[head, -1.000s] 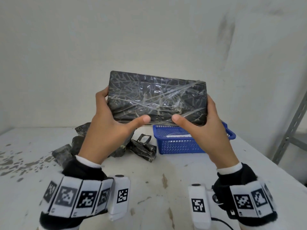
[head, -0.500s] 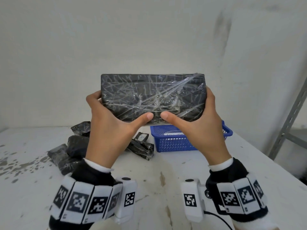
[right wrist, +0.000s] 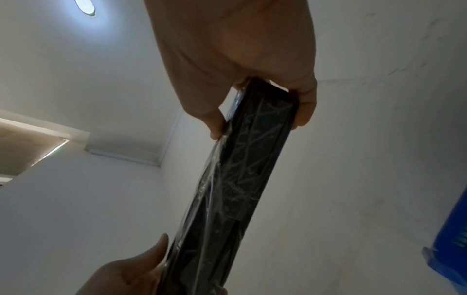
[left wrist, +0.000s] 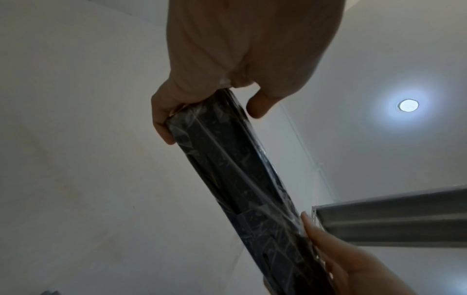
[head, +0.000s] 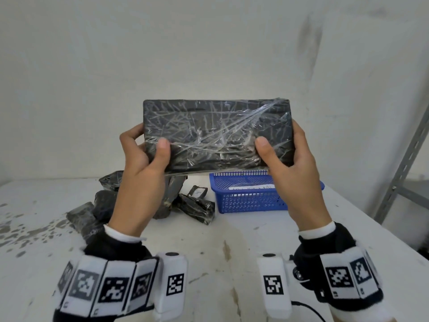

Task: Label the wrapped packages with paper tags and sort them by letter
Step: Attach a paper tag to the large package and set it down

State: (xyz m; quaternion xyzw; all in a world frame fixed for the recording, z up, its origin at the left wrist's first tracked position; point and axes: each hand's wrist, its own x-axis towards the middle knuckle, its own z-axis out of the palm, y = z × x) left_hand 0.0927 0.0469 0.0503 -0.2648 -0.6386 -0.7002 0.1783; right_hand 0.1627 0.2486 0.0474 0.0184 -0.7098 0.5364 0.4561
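A flat black package (head: 216,135) wrapped in clear film is held upright in the air above the table, its broad face towards me. My left hand (head: 148,156) grips its left end, thumb on the front and fingers behind. My right hand (head: 285,154) grips the right end the same way. The left wrist view shows the package (left wrist: 242,185) edge-on with my left hand (left wrist: 207,107) round its end. From the right wrist, the package (right wrist: 240,179) is also edge-on, my right hand (right wrist: 260,107) clamping its end. No paper tag shows on it.
Several smaller black wrapped packages (head: 195,206) lie on the white, stained table (head: 209,252) behind my left hand. A blue mesh basket (head: 248,194) with a white paper inside stands at the back right. A grey metal shelf post (head: 404,159) rises at the right edge.
Both thumbs have slid from the bottom middle of the package out towards its ends. The package has levelled out and come a little closer.
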